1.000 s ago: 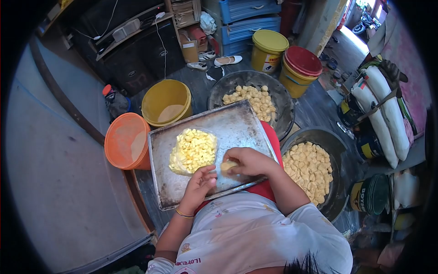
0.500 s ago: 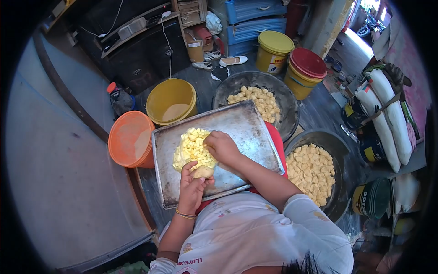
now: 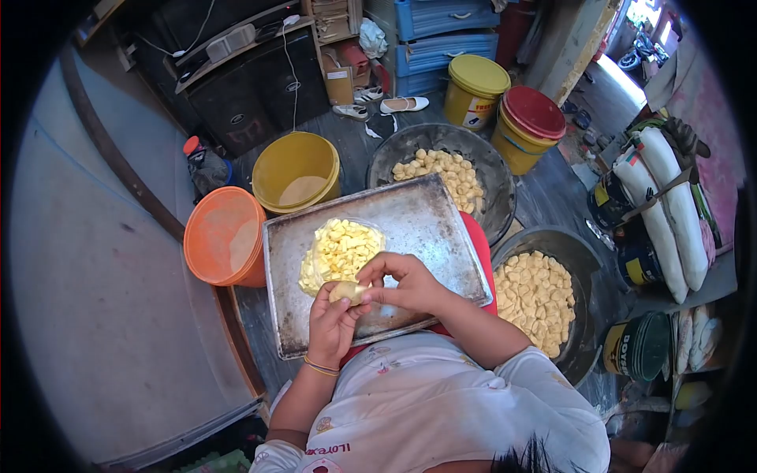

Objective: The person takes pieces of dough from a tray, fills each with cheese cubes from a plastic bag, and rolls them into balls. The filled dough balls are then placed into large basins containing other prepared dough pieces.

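Over the near part of a worn metal tray [image 3: 426, 229], my left hand [image 3: 333, 319] holds a pale dough piece [image 3: 347, 292] between its fingers. My right hand [image 3: 398, 282] meets it from the right, thumb and fingertips closed at the dough's edge; whether it also holds a yellow piece is hidden. Just beyond both hands, a clear plastic bag of yellow chunks [image 3: 344, 246] lies on the tray. The tray rests over my lap, slightly tilted.
An orange bucket [image 3: 225, 236] and a yellow bucket [image 3: 296, 173] stand left of the tray. Dark basins [image 3: 501, 185] [image 3: 579, 272] with dough pieces sit beyond and right. Lidded buckets [image 3: 477, 83] [image 3: 530, 126] stand farther back.
My right hand has moved from the yellow chunks down toward me and now touches the dough piece. My left hand still holds the dough in nearly the same place.
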### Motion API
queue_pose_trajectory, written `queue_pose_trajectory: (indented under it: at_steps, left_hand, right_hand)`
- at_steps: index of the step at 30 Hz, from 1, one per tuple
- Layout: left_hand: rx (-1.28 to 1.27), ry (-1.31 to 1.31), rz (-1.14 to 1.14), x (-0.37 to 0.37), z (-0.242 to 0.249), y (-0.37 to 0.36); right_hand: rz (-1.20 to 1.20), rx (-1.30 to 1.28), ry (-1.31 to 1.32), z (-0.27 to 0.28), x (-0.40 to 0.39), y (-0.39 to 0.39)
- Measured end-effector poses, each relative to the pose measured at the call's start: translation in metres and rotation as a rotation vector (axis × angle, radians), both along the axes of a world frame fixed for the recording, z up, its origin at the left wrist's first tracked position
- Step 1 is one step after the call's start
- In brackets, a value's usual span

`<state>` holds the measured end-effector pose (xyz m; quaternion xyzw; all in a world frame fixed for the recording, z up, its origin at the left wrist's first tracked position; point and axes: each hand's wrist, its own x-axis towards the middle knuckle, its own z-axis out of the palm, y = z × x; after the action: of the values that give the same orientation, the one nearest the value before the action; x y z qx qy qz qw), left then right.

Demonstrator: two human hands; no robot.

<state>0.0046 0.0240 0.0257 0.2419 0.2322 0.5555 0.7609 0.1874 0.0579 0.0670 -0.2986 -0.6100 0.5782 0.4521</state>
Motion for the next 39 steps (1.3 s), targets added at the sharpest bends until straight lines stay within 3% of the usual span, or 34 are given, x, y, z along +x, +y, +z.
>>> queue_pose_trajectory:
  at_steps: [3,5,6,11,14,16,17,22,25,29,32,34,35,37,39]
  left_hand:
    - [-0.042,0.076,0.080,0.003,0.004,0.000]
    - [-0.039,0.197,0.081,0.004,0.006,0.000]
    - [-0.038,0.198,0.081,0.005,0.009,0.000]
    - [-0.029,0.157,0.057,0.004,0.023,-0.001]
    - [0.050,0.284,0.038,0.003,0.024,-0.005]
    - [0.131,0.394,0.010,0.000,0.021,-0.009]
    - [0.210,0.502,-0.019,-0.001,0.020,-0.010]
    - [0.287,0.647,-0.081,-0.001,0.025,-0.015]
    - [0.304,0.693,-0.079,0.009,0.031,-0.019]
    - [0.327,0.771,-0.068,0.009,0.018,-0.019]
    - [0.234,0.724,0.008,0.009,0.026,-0.018]
    - [0.277,0.722,0.045,0.002,0.020,-0.018]
    - [0.321,0.717,0.082,0.000,0.017,-0.018]
    - [0.268,0.606,0.156,0.007,0.025,-0.013]
    - [0.215,0.495,0.225,0.008,0.024,-0.011]
  right_hand:
    - [0.150,0.060,-0.042,0.010,-0.001,-0.006]
    - [0.115,0.028,-0.166,0.011,-0.004,-0.006]
    - [0.077,-0.007,-0.072,0.006,-0.004,-0.005]
    - [0.005,-0.012,-0.120,-0.004,0.005,0.000]
    - [-0.003,0.094,-0.202,0.004,0.007,0.001]
    - [-0.045,0.610,-0.288,-0.001,0.006,0.007]
    - [-0.047,0.611,-0.288,-0.002,0.006,0.005]
    - [-0.134,-0.008,-0.093,0.010,0.003,-0.002]
    - [-0.039,0.144,-0.273,0.000,0.010,-0.001]
    - [-0.149,0.325,-0.401,-0.003,0.004,-0.008]
    - [-0.081,0.307,-0.343,0.005,0.006,-0.007]
    - [0.157,0.225,-0.149,0.008,0.012,-0.003]
    - [0.158,0.225,-0.149,0.012,0.014,-0.006]
    - [0.365,-0.116,0.123,0.023,0.015,-0.016]
    - [0.350,-0.080,0.086,0.027,0.014,-0.019]
